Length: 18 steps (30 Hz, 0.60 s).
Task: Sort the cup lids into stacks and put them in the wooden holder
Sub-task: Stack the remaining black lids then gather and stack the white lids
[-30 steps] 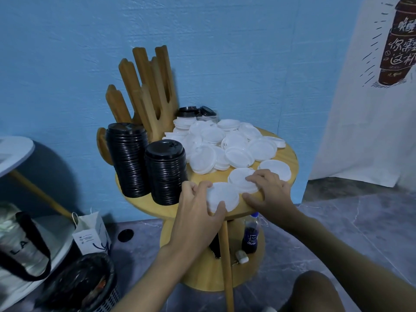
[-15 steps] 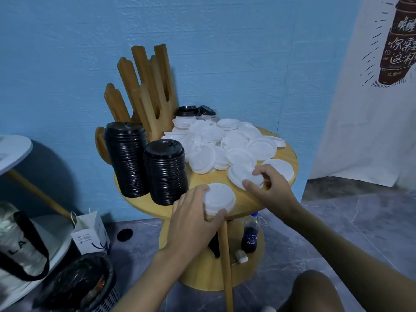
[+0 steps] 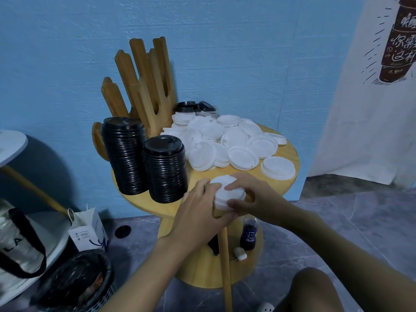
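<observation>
A small stack of white lids (image 3: 225,194) sits at the near edge of the round wooden table (image 3: 290,158). My left hand (image 3: 200,212) grips it from the left and below, and my right hand (image 3: 258,197) pinches the top lid from the right. A loose heap of white lids (image 3: 225,143) covers the table's far half. Two tall stacks of black lids (image 3: 164,170) stand at the left. Behind them rises the wooden holder (image 3: 146,86) with its upright prongs; no lids show between them.
A few black lids (image 3: 191,106) lie behind the white heap. Under the table top stand a dark bottle (image 3: 248,233) and a small white case (image 3: 239,253). On the floor at left are a paper bag (image 3: 89,230), a black bin (image 3: 74,287) and a tote bag (image 3: 20,246).
My right hand carried a white lid from the right and set it on the lid under my left hand. Both hands now close around that small stack.
</observation>
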### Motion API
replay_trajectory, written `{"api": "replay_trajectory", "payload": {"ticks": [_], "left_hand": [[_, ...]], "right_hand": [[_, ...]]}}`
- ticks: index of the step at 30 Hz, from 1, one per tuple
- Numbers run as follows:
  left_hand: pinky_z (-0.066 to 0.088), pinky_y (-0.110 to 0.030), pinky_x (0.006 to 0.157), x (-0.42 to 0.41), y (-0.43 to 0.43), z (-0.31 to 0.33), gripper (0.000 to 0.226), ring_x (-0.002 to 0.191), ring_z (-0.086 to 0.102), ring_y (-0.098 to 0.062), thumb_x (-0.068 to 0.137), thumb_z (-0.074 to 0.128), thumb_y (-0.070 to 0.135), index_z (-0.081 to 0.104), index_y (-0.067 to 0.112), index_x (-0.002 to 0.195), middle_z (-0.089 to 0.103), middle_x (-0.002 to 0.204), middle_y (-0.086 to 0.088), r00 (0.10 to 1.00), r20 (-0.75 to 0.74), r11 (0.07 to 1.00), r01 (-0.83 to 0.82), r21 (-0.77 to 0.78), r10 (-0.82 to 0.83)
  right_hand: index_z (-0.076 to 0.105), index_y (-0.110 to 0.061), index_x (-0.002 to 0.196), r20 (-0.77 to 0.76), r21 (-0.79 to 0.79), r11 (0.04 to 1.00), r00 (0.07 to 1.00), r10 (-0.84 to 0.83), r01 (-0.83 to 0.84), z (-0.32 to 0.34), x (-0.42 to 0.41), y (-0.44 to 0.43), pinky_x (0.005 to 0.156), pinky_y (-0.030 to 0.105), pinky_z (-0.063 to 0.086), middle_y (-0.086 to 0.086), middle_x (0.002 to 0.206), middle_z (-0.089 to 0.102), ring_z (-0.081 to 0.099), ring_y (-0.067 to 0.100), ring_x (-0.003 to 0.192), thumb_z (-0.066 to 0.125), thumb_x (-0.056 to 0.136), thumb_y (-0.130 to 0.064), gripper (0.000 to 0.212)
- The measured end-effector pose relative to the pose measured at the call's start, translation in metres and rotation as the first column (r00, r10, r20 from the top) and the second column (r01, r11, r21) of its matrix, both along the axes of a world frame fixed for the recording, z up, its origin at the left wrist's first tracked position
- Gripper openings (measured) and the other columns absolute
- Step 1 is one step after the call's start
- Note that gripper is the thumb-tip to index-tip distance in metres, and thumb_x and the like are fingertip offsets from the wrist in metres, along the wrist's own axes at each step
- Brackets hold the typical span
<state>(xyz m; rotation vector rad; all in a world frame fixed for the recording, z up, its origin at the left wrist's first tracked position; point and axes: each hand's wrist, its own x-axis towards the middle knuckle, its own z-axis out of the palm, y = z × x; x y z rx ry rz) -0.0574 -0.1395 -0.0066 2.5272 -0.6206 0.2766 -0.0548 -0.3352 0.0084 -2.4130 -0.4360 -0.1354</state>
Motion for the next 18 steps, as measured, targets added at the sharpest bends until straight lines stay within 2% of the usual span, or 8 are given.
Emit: {"api": "replay_trajectory", "payload": {"ticks": [3, 6, 7, 9, 11, 14, 16, 18], "left_hand": [[0.021, -0.02, 0.096, -0.001, -0.001, -0.002, 0.079, 0.128, 0.042, -0.012, 0.082, 0.036, 0.077, 0.045, 0.025, 0.14, 0.041, 0.142, 0.01, 0.998, 0.063, 1.0, 0.004, 0.022, -0.005], [0.025, -0.023, 0.102, 0.001, -0.003, -0.002, 0.065, 0.127, 0.042, -0.01, 0.091, 0.047, 0.068, 0.047, 0.023, 0.138, 0.045, 0.14, 0.011, 0.998, 0.056, 1.0, -0.004, -0.014, 0.005], [0.029, -0.025, 0.102, 0.002, -0.004, -0.002, 0.06, 0.124, 0.043, -0.009, 0.092, 0.051, 0.063, 0.048, 0.023, 0.136, 0.046, 0.137, 0.012, 0.999, 0.054, 1.0, -0.001, -0.021, 0.002], [0.037, -0.029, 0.099, 0.005, -0.006, 0.001, 0.054, 0.117, 0.046, -0.01, 0.091, 0.057, 0.06, 0.049, 0.024, 0.131, 0.048, 0.13, 0.013, 0.999, 0.036, 1.0, -0.001, -0.031, 0.002], [0.041, -0.031, 0.092, 0.007, -0.007, 0.003, 0.052, 0.112, 0.046, -0.011, 0.088, 0.059, 0.061, 0.049, 0.026, 0.125, 0.047, 0.127, 0.015, 1.0, 0.007, 0.999, -0.01, -0.042, 0.011], [0.036, -0.027, 0.081, 0.007, -0.005, 0.003, 0.049, 0.104, 0.041, -0.006, 0.087, 0.059, 0.063, 0.048, 0.029, 0.122, 0.045, 0.126, 0.019, 1.0, -0.01, 0.999, -0.027, -0.042, 0.027], [0.034, -0.025, 0.079, 0.006, -0.004, 0.002, 0.049, 0.101, 0.038, -0.002, 0.087, 0.059, 0.062, 0.048, 0.03, 0.122, 0.045, 0.125, 0.02, 1.0, 0.002, 0.999, -0.029, -0.045, 0.029], [0.033, -0.025, 0.079, 0.006, -0.004, 0.002, 0.049, 0.103, 0.041, -0.002, 0.087, 0.06, 0.061, 0.047, 0.03, 0.122, 0.045, 0.125, 0.019, 1.0, 0.014, 0.999, -0.023, -0.047, 0.024]], "right_hand": [[0.062, -0.025, 0.122, 0.048, 0.052, 0.996, 0.996, -0.079, 0.077, 0.003, -0.002, -0.006, 0.11, 0.037, 0.035, -0.01, 0.133, 0.051, 0.041, 0.006, 0.124, 0.061, 0.092, -0.037, 0.032], [0.063, -0.023, 0.116, 0.279, 0.17, 0.914, 0.871, -0.404, 0.369, 0.003, 0.005, -0.028, 0.106, 0.044, 0.035, -0.01, 0.121, 0.057, 0.047, 0.016, 0.12, 0.068, 0.087, -0.03, 0.03], [0.062, -0.023, 0.118, 0.278, 0.147, 0.869, 0.823, -0.495, 0.473, 0.003, 0.009, -0.037, 0.106, 0.045, 0.033, -0.007, 0.124, 0.056, 0.045, 0.02, 0.123, 0.069, 0.085, -0.033, 0.035], [0.057, -0.026, 0.123, 0.203, -0.027, 0.792, 0.779, -0.594, 0.61, -0.001, 0.019, -0.054, 0.107, 0.047, 0.029, -0.001, 0.136, 0.05, 0.037, 0.025, 0.13, 0.067, 0.082, -0.044, 0.046], [0.058, -0.026, 0.121, 0.127, -0.125, 0.774, 0.784, -0.607, 0.62, -0.006, 0.028, -0.065, 0.105, 0.048, 0.033, 0.004, 0.133, 0.049, 0.041, 0.029, 0.127, 0.065, 0.082, -0.051, 0.047], [0.058, -0.026, 0.098, 0.094, -0.017, 0.8, 0.797, -0.596, 0.6, -0.011, 0.031, -0.071, 0.09, 0.044, 0.044, 0.003, 0.116, 0.057, 0.051, 0.027, 0.107, 0.066, 0.082, -0.047, 0.028], [0.055, -0.026, 0.087, 0.087, 0.008, 0.775, 0.772, -0.63, 0.632, -0.009, 0.03, -0.07, 0.083, 0.038, 0.04, -0.001, 0.108, 0.06, 0.052, 0.025, 0.102, 0.068, 0.082, -0.044, 0.022], [0.055, -0.024, 0.084, 0.078, 0.015, 0.748, 0.745, -0.662, 0.663, -0.007, 0.026, -0.066, 0.084, 0.036, 0.035, -0.004, 0.104, 0.057, 0.051, 0.024, 0.103, 0.07, 0.08, -0.043, 0.024]]}}
